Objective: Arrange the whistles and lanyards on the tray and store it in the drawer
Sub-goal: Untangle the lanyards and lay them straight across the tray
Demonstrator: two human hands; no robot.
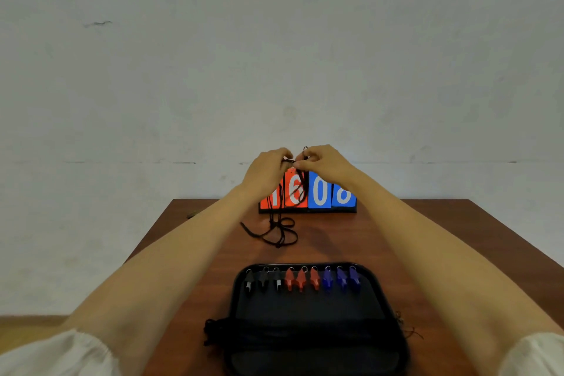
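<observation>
Left hand (pixel 268 172) and right hand (pixel 324 165) in pinch on black lanyard (pixel 276 224) (aloft); whistles (pixel 301 280) on tray (pixel 305 320)

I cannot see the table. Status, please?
Left hand and right hand pinch black lanyard cords, raised. Nine whistles lined on tray. Scoreboard behind, not blocking.

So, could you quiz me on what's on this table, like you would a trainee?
1. True or false: the whistles on the tray are grouped by colour.
2. What do the left hand and right hand pinch between them? A: a black lanyard; B: a red whistle; C: a pen.
3. Fill in: the tray holds ___ whistles.
Key: 1 true; 2 A; 3 nine.
</observation>
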